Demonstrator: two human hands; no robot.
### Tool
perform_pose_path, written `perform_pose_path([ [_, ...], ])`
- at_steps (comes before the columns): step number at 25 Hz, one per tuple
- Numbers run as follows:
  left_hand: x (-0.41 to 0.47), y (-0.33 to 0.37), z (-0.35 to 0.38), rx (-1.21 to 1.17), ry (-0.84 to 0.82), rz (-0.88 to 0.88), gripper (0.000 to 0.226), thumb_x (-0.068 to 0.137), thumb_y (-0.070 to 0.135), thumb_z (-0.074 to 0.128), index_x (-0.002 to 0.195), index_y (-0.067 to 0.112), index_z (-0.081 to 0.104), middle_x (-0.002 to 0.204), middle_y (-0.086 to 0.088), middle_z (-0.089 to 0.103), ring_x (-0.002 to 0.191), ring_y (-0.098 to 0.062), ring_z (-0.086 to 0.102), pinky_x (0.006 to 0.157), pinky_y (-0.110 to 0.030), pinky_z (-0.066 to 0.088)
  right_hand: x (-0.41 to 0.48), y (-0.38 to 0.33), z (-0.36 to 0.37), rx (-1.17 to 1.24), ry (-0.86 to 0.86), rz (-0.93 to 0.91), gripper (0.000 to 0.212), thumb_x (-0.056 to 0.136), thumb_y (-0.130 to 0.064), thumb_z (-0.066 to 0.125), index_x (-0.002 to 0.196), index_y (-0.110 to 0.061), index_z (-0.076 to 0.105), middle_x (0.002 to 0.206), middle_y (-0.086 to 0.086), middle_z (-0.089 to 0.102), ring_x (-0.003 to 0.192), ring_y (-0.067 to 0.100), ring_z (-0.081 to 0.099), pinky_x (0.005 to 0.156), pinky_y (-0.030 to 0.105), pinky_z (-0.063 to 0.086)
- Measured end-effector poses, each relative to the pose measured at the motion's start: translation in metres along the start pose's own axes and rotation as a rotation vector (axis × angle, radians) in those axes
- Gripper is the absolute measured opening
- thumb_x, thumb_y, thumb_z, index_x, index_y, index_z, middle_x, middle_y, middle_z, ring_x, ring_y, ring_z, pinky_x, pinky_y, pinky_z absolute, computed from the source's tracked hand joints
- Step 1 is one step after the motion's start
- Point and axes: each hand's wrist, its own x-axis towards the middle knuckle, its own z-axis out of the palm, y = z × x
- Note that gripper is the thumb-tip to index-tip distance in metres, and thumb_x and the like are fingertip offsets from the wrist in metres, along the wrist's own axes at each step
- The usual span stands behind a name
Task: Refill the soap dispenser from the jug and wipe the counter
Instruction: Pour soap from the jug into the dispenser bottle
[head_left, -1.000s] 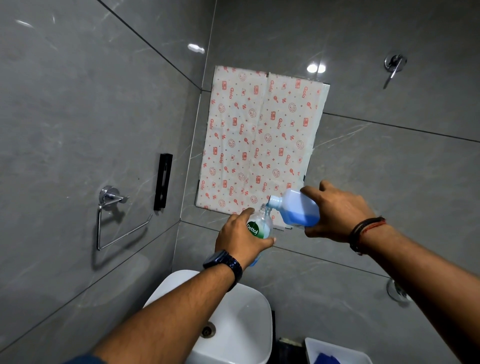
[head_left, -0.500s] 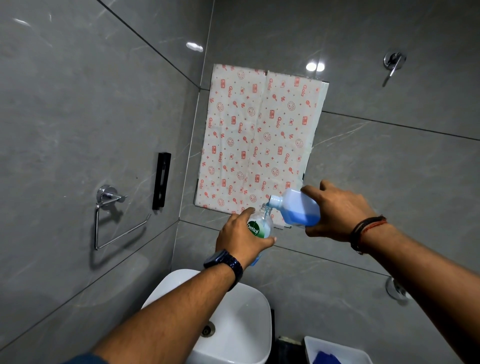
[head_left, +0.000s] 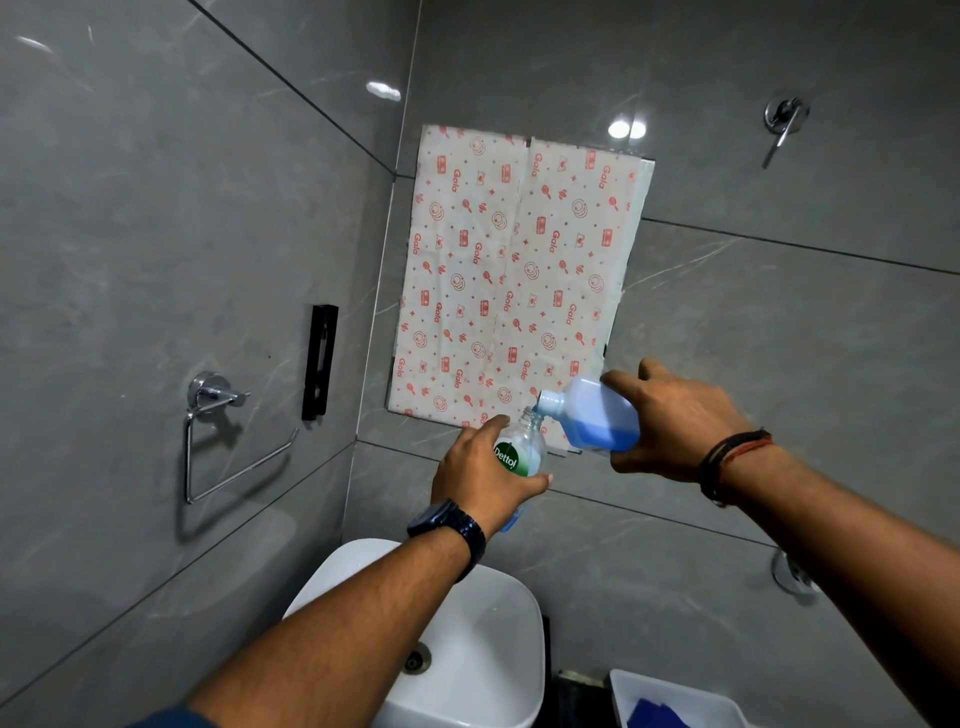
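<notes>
At centre frame, above the white basin (head_left: 467, 649), the left hand (head_left: 480, 480) has its fingers wrapped round the Dettol soap dispenser (head_left: 521, 451), keeping it upright, while the right hand (head_left: 675, 421), fingers curled round the jug (head_left: 597, 418), tips its spout onto the open neck so blue soap runs in.

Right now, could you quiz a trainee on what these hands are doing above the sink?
1. True or false: the right hand tilts the jug of blue liquid toward the dispenser bottle.
2. Which hand holds the dispenser bottle? A) left B) right
3. What white fixture lies below the left hand?

Key: 1 true. 2 A. 3 the sink.
</notes>
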Motion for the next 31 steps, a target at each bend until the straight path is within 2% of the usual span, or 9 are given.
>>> perform_pose_path([
  [18,-0.0005,-0.0038,-0.006,0.004,0.0,-0.001,0.083,0.06,0.054,0.08,0.131,0.03,0.046,0.123,0.003,0.057,0.106,-0.015,0.053,0.078,-0.027,0.048,0.0011,-0.0077,-0.0025,-0.019,-0.009,-0.004,0.077,0.073,-0.047,0.072,0.136,-0.029,0.031,0.123,0.005,0.047,0.08,0.016,0.042,0.063,0.026,0.046],
  [31,-0.0015,-0.0062,-0.0078,0.027,-0.001,-0.005,0.083,0.06,0.055,0.079,0.132,0.03,0.045,0.125,0.003,0.056,0.107,-0.016,0.053,0.08,-0.029,0.049,0.0044,-0.0083,0.0028,-0.007,0.007,-0.017,0.078,0.071,-0.047,0.073,0.135,-0.029,0.032,0.123,0.005,0.047,0.081,0.015,0.044,0.068,0.03,0.053],
])
